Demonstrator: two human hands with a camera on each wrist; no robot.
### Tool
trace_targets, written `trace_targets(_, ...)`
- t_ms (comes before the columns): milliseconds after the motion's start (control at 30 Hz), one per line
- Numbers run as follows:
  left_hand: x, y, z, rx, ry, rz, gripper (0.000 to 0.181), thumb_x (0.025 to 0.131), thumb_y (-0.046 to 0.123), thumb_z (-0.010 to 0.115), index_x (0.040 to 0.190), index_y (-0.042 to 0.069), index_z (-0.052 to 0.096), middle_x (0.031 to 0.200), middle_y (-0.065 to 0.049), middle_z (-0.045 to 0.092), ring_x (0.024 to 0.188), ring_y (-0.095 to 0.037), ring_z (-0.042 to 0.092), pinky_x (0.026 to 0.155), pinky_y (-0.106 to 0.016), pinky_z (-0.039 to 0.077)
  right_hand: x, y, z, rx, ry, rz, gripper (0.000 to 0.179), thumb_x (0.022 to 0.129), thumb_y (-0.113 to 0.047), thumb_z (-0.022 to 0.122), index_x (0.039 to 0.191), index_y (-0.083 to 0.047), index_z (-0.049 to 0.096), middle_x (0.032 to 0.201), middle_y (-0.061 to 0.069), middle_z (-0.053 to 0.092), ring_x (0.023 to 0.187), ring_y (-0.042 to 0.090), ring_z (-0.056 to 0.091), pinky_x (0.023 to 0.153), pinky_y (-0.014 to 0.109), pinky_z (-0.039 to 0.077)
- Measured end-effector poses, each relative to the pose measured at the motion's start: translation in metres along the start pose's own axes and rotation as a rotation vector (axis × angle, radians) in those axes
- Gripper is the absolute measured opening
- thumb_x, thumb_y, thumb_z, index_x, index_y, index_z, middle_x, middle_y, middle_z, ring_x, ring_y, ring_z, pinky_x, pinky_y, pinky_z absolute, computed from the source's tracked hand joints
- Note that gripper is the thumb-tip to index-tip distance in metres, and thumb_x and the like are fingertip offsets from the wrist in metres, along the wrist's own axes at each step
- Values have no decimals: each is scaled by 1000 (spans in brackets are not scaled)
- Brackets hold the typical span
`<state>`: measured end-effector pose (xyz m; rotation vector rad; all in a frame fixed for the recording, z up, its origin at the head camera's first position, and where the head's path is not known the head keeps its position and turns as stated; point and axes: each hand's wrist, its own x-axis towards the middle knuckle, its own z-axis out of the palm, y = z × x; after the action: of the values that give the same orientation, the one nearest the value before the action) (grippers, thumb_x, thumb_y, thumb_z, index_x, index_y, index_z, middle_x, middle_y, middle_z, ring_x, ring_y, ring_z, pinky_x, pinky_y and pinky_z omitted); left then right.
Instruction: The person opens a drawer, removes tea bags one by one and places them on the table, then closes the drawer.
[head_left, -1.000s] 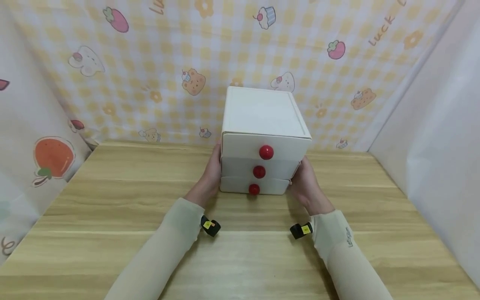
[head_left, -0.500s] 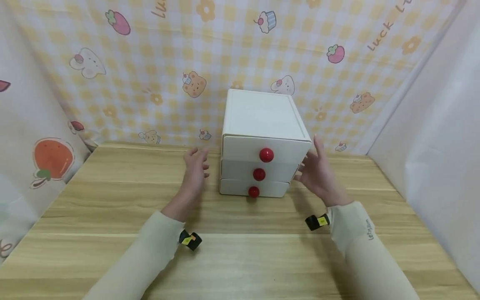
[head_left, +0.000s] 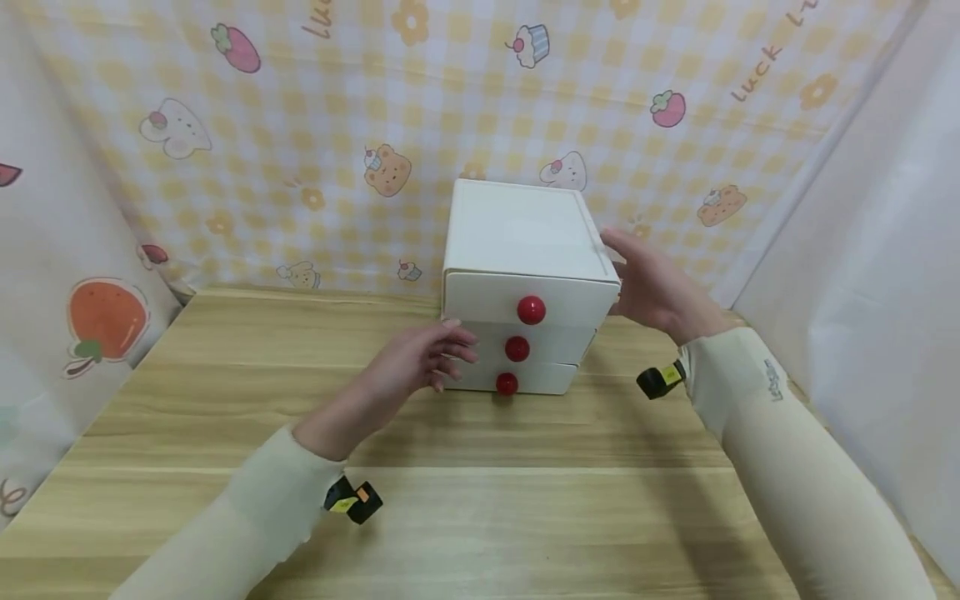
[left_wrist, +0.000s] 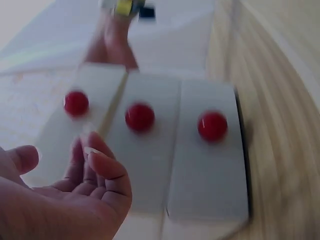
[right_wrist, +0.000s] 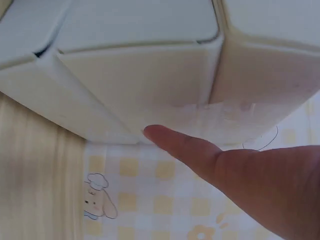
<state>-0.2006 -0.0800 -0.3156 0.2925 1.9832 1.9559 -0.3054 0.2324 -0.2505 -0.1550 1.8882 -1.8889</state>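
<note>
Pale wood-grain table (head_left: 480, 533): bears the boxy white three-drawer cabinet (head_left: 525, 229), released from a two-sided hold, seemingly steady.
Right hand (head_left: 654, 283): raised alongside, visible digit straight, contact unclear.
Left hand (head_left: 416, 352): moved before it, fingers loosely bent, empty.
Round red knobs (head_left: 517, 348): ungripped.

Read "luck" on the backdrop (head_left: 480, 108), slanting, upper right. A second word, left of centre, began "luc", cut by the picture's top edge; another scrap at top right was cut too. My right cuff (head_left: 727, 371) bore small dark lettering, probably "Letsslim". Yellow labels on my left wrist camera (head_left: 356, 502) and right wrist camera (head_left: 658, 381): too small to read.
</note>
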Motion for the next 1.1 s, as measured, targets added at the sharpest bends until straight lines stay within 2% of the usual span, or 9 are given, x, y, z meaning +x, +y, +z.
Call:
trace_targets(133, 4, 8, 19, 18, -73, -42, 48, 107, 34, 40, 135, -1, 56, 122, -18, 67, 86, -14, 63, 72, -24, 49, 12, -7, 1, -67, 17, 57, 61, 105, -55, 40, 159, -35, 21, 166, 9, 22, 152, 29, 25, 123, 58, 23)
trace_targets(233, 13, 11, 29, -3, -128, -89, 49, 106, 36, 41, 138, 2, 55, 125, -19, 67, 85, -13, 65, 73, -24, 51, 20, -10, 0, -108, 6, 93, 68, 103, -59, 38, 161, -32, 14, 165, 10, 24, 151, 28, 28, 125, 54, 22)
trace_targets(400, 28, 20, 42, -94, -221, -159, 53, 108, 40, 37, 144, 4, 46, 118, -13, 68, 85, -13, 67, 73, -24, 54, 27, -15, -5, -149, -5, 109, 72, 102, -62, 38, 161, -33, 9, 164, 9, 26, 150, 28, 30, 124, 53, 26)
trace_targets(500, 37, 23, 47, -162, -249, -192, 56, 108, 43, 35, 144, 2, 44, 109, -8, 68, 82, -13, 66, 71, -24, 54, 33, -15, -7, -167, 0, 115, 72, 102, -63, 39, 161, -31, 13, 159, 7, 34, 144, 26, 39, 116, 49, 39)
trace_targets(633, 46, 24, 48, -281, -290, -230, 62, 108, 48, 31, 142, -1, 45, 100, -3, 68, 80, -13, 65, 71, -25, 52, 43, -11, -9, -190, -19, 121, 71, 102, -59, 43, 157, -21, 22, 137, 5, 55, 119, 20, 60, 95, 38, 55)
trace_targets(733, 49, 27, 47, -365, -305, -246, 63, 107, 49, 30, 138, -2, 49, 96, -2, 69, 81, -14, 65, 74, -25, 51, 47, -8, -7, -179, -39, 106, 65, 103, -51, 45, 153, -13, 26, 119, 4, 66, 102, 18, 69, 84, 35, 58)
trace_targets(800, 50, 30, 47, -399, -308, -250, 62, 107, 49, 30, 136, -3, 50, 95, -2, 70, 83, -14, 64, 76, -26, 51, 48, -6, -5, -158, -25, 86, 64, 103, -47, 46, 151, -12, 26, 113, 4, 67, 95, 17, 70, 80, 34, 59)
trace_targets(967, 53, 35, 50, -432, -300, -262, 59, 107, 48, 31, 131, 0, 53, 95, -2, 70, 84, -14, 63, 81, -26, 48, 47, 2, 5, -68, 63, 33, 68, 100, -45, 50, 155, -16, 24, 121, 7, 58, 95, 17, 67, 77, 31, 58)
trace_targets(1100, 54, 34, 53, -452, -255, -269, 50, 107, 47, 33, 119, 5, 58, 94, -3, 69, 83, -14, 62, 83, -27, 48, 47, 6, 13, -7, 122, -4, 69, 98, -42, 52, 155, -16, 25, 125, 8, 53, 96, 16, 64, 76, 29, 57)
